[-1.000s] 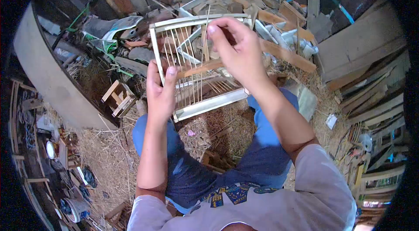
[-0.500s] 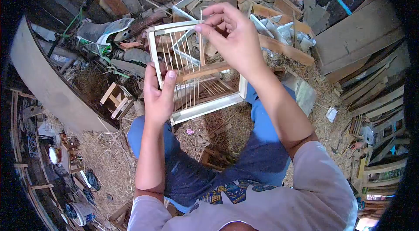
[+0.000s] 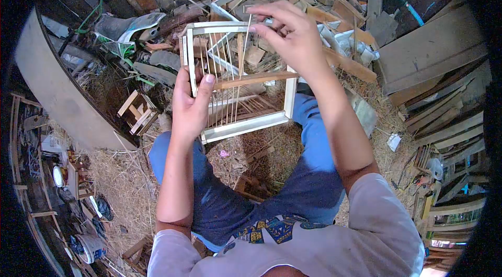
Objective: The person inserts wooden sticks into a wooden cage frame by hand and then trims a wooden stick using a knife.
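- Wooden frame [image 3: 246,126]: located above the thighs of the blue trousers [image 3: 319,143], tilted, upper side away from the torso.
- Construction: box-like and roughly rectangular, with pale, squared rails and posts. Doubled members show at the upper left corner, giving the assembly visible depth. The lower rail is broad and nearly white.
- Crossbar [image 3: 253,79]: darker, reddish-brown strip, running from beside the left hand to the right post [image 3: 289,94], between the upper and lower rails.
- Thin rods [image 3: 227,107]: slender, light tan, set side by side in the left part of the frame and passing the crossbar. A further slanted group shows at the lower right, inside the frame.
- Left hand [image 3: 192,107]: grips the left side of the wooden frame. Thumb lies at the front, near the crossbar end; the other fingers wrap behind the post.
- Right hand [image 3: 290,34]: raised at the upper rail, at the top of one long rod [image 3: 243,56]. Thumb and index finger are bent toward this rod, other fingers curled; whether the tips pinch it cannot be told.
- Surroundings: wood scraps [image 3: 254,55] are piled beyond the frame. A small wooden crate [image 3: 138,112] stands to the left on the straw-covered floor [image 3: 123,183].
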Available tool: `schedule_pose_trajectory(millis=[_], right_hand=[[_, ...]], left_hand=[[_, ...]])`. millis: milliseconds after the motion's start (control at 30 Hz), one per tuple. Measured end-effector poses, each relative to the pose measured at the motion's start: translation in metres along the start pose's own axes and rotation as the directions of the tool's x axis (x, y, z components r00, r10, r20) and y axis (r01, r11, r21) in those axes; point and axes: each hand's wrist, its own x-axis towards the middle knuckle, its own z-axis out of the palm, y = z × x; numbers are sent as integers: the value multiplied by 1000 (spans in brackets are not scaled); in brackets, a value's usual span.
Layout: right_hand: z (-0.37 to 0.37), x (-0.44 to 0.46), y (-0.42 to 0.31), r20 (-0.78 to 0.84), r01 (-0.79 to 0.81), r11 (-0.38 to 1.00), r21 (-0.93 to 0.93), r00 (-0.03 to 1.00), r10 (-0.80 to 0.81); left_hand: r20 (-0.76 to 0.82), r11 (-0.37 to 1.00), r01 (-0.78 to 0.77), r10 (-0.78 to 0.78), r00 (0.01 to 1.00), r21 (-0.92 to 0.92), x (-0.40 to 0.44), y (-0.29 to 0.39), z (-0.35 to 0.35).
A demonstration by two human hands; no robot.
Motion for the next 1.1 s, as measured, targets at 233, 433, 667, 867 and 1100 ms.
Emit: schedule_pose_trajectory(millis=[233,433,667,867,1100], right_hand=[[-9,-2,11,113,19,997,-77,994,-10],[-9,-4,14,134,64,992,-111,990,-49],[-12,-2,11,169,170,983,-75,973,-155],[-18,-5,16,239,180,980,-86,958,-155],[-21,-6,17,278,149,984,-97,953,-117]], left_hand=[[38,1000,-25,25,999,13,-3,1,-1],[64,999,13,-15,998,35,-5,2,-2],[105,998,28,-33,994,49,-7,-3,-6],[112,998,47,-53,992,49,-7,-4,-4],[108,996,15,-25,994,88,-9,1,0]])
